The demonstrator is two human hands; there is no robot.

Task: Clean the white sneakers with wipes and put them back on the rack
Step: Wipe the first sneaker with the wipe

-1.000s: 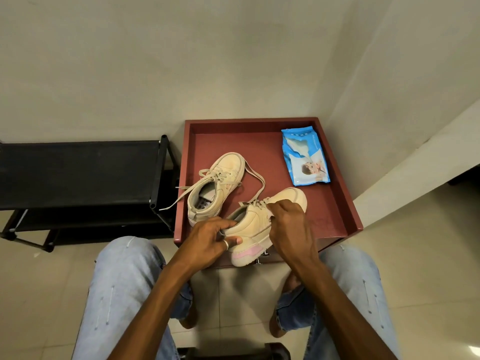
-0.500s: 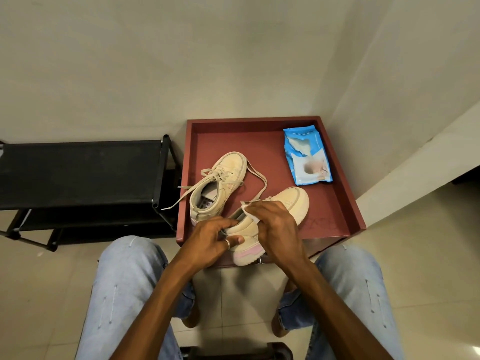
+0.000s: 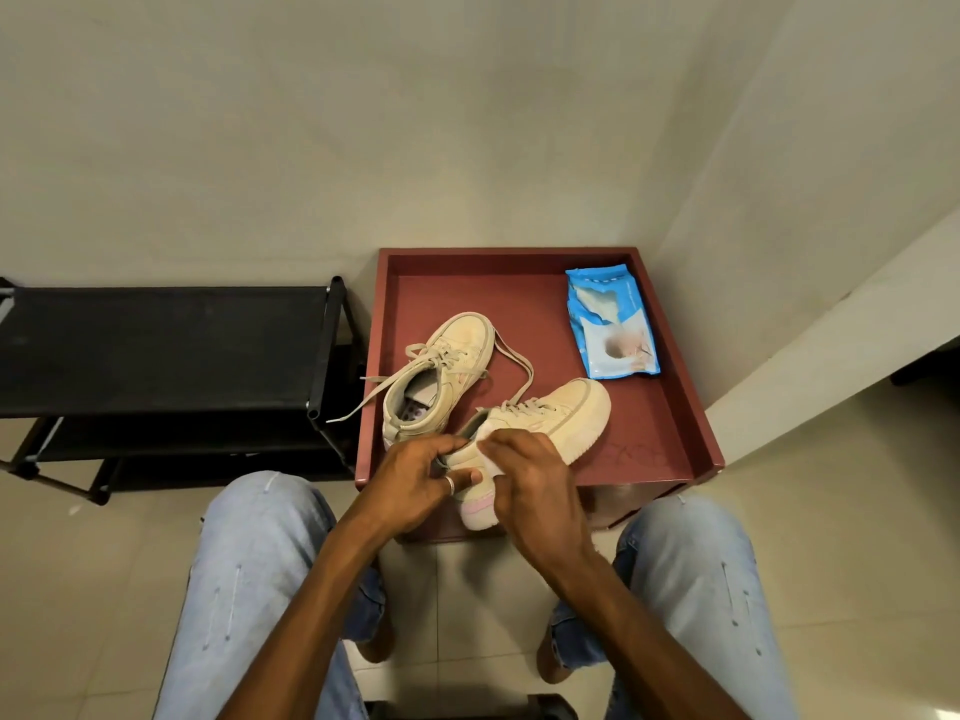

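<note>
Near sneaker (image 3: 561, 415) lies at the centre of the frame on the red bench (image 3: 691, 397), heel at the front edge, toe pointing to the upper right. Both hands meet at that heel. The left hand (image 3: 415, 485) grips the heel collar with curled fingers. The right hand (image 3: 535, 485) pinches a white wipe (image 3: 491, 462) against the sneaker's side. Far sneaker (image 3: 447, 371) sits just beside it, up and left of the hands. 1 blue wipes pack (image 3: 610, 330) lies at the bench's upper right, well apart from the hands. The black rack (image 3: 156, 345) stands at the left.

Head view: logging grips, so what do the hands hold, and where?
Left hand grips the nearer cream lace-up sneaker at its heel; right hand pinches a white wipe against it.
</note>
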